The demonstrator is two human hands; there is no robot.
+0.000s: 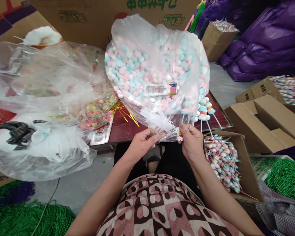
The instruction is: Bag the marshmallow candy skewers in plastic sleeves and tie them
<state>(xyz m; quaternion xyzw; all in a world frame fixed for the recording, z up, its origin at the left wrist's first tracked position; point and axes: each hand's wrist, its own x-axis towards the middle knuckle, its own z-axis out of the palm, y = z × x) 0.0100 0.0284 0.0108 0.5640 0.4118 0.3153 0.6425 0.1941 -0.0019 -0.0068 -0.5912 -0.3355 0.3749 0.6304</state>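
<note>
At the table's front edge, my right hand (193, 141) pinches the printed corner of a small clear plastic wrapper (180, 134) between thumb and fingers. My left hand (146, 141) is closed at the wrapper's other side, with a colourful printed bit at its fingertips. Just beyond lie white sticks (157, 121) in a loose pile. A large clear bag (152, 52) of pink, white and blue marshmallows rises behind them, a printed wrapper packet (161, 89) on it. Several marshmallow skewers (204, 109) lie right of the bag, their sticks pointing over the edge.
Wrapped skewers fill a cardboard box (245, 164) at my right; another box (267, 121) stands behind it. Left on the red table (120, 131) are yellow twist ties (127, 116) and a bag of ring candies (95, 111). A plastic bag with black gloves (19, 132) sits further left.
</note>
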